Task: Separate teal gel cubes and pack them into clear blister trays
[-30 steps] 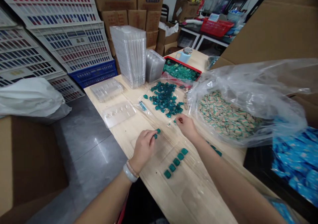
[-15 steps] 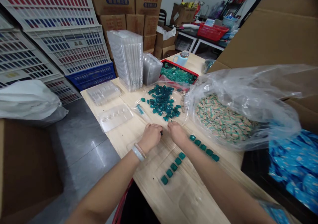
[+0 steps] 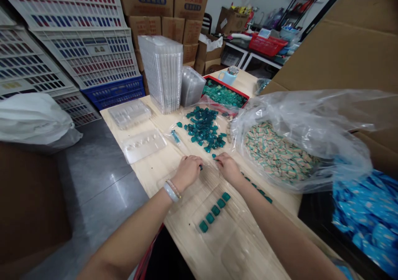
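My left hand [image 3: 187, 171] is curled over the table with a dark teal candy [image 3: 201, 167] at its fingertips. Close beside it, my right hand [image 3: 228, 167] pinches another teal candy [image 3: 214, 156] between thumb and finger. Beyond both hands lies a loose pile of teal gem-shaped candies [image 3: 202, 124]. Nearer to me, several candies sit in a row [image 3: 215, 210] in a clear plastic tray [image 3: 199, 197]. A second row [image 3: 260, 191] is partly hidden by my right forearm.
Clear trays [image 3: 144, 145] lie at the left edge, with a tall tray stack [image 3: 161, 75] behind. A red-rimmed tray [image 3: 225, 93] of green pieces and a blue mug [image 3: 229, 77] stand at the back. To the right are a plastic bag of small packets [image 3: 276, 151] and blue wrappers [image 3: 367, 213].
My right hand has shifted slightly right, away from the left, and a teal candy now shows at its fingertips. My left hand has stayed nearly in place.
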The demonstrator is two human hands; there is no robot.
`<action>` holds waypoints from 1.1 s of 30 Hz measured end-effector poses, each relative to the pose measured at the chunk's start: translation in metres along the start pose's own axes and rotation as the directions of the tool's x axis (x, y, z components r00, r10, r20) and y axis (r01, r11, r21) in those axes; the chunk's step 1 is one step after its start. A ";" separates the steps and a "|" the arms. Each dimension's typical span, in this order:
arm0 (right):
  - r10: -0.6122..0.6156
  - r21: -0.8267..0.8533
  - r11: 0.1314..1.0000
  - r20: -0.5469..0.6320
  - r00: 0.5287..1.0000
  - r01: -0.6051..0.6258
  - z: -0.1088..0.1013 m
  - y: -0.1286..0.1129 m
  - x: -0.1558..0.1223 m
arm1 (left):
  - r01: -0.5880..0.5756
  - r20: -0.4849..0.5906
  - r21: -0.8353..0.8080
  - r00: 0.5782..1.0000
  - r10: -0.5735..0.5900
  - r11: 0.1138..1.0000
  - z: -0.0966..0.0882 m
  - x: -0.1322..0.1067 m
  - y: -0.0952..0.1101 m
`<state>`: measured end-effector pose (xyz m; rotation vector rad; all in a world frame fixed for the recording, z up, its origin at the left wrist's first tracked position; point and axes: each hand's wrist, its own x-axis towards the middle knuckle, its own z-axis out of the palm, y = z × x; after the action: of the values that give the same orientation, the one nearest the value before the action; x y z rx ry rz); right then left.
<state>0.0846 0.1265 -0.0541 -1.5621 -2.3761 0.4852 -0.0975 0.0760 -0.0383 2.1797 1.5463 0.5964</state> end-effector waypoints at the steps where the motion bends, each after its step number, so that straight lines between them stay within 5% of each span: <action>1: 0.007 -0.015 1.000 0.000 1.000 -0.007 0.001 -0.002 0.002 | 0.003 0.004 0.000 1.000 -0.003 1.000 0.000 0.000 0.000; 7: 0.076 -0.070 0.994 -0.040 0.996 -0.078 -0.003 -0.002 0.008 | 0.020 0.040 -0.014 0.999 -0.019 1.000 -0.003 -0.001 0.001; 9: 0.096 -0.071 0.992 -0.091 0.991 -0.103 -0.023 -0.006 0.007 | 0.009 0.017 -0.039 1.000 -0.008 0.999 -0.004 0.000 0.001; 11: 0.094 -0.056 0.992 -0.265 0.960 -0.112 -0.058 -0.017 0.009 | -0.002 -0.041 -0.097 0.999 -0.002 0.995 -0.005 0.005 0.000; 14: -0.042 -0.081 0.997 -0.662 0.749 -0.016 -0.128 -0.039 0.028 | -0.019 -0.162 -0.235 0.987 -0.020 0.972 -0.007 0.018 0.002; 17: -0.164 -0.207 0.978 -0.794 0.586 -0.006 -0.187 -0.041 0.083 | -0.027 -0.224 -0.369 0.973 -0.061 0.929 -0.008 0.030 0.009; 18: -0.147 -0.216 0.975 -0.786 0.601 -0.044 -0.200 -0.034 0.108 | -0.020 -0.229 -0.407 0.970 -0.081 0.913 -0.008 0.032 0.012; 20: -0.013 -0.176 0.973 -0.691 0.723 -0.151 -0.213 -0.012 0.159 | 0.003 -0.234 -0.476 0.964 -0.130 0.879 -0.008 0.033 0.015; 23: 0.094 -0.148 0.967 -0.549 0.831 -0.207 -0.207 0.021 0.214 | 0.075 -0.204 -0.610 0.947 -0.248 0.789 -0.008 0.027 0.013; 26: 0.100 -0.145 0.971 -0.472 0.876 -0.189 -0.177 0.025 0.213 | 0.225 -0.044 -0.831 0.885 -0.464 0.509 -0.014 0.017 0.006; 28: 0.062 -0.087 0.991 -0.391 0.918 -0.104 -0.146 0.007 0.181 | 0.270 0.087 -0.926 0.832 -0.548 0.263 -0.022 0.010 0.003; 30: -0.086 0.068 0.992 -0.246 0.965 0.105 -0.112 -0.024 0.130 | 0.259 0.163 -0.962 0.806 -0.569 0.092 -0.031 0.004 0.003; 33: -0.387 0.403 0.847 0.023 0.922 0.346 -0.068 -0.070 0.050 | 0.259 0.234 -0.965 0.816 -0.529 -0.027 -0.039 -0.005 0.009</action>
<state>0.0326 0.1561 0.0383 -0.8994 -2.3781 0.9031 -0.1142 0.0715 -0.0016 0.5132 1.0993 1.2100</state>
